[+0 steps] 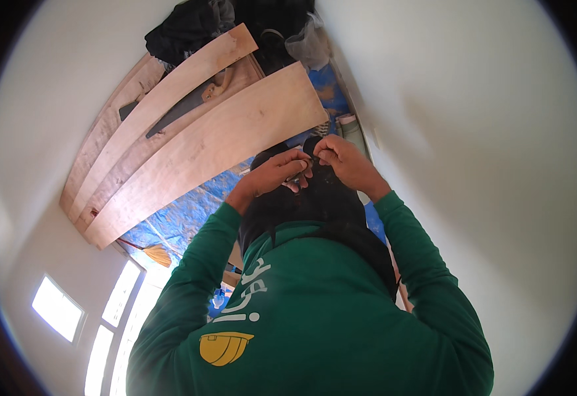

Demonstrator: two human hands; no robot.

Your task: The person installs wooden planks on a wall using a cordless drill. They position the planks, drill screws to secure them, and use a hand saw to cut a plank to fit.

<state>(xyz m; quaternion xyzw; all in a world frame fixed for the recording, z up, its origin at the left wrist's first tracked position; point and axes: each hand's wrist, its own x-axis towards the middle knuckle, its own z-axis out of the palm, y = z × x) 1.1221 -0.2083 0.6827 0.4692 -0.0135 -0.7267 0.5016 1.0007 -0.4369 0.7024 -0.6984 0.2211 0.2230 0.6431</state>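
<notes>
Pair of bare hands, green sleeves, held in front of dark trousers point(301, 204); left hand point(272, 175), fingers curled, thumb closed over a small dark item point(311, 160); right hand point(346, 163) just beside it, thumb and forefinger pressed together at the tips, anything pinched there too small to tell; location of the item: at the left fingertips, in the narrow space between the hands; hazard, by judgement: the item could slip and drop toward the blue tarp point(176, 212), the likely cause a loosened left pinch or an uneven tug from the right; direction: its long axis seems to run across, from one hand toward the other, though most of it is covered, and which end leads cannot be told; surroundings: wide pale plank point(216, 152), beyond the hands and to their left; narrower plank point(169, 80), farther off; handsaw point(179, 111), between those two, wooden handle toward the black bag point(186, 33); broom point(157, 255), by the tarp's near left edge.
</notes>
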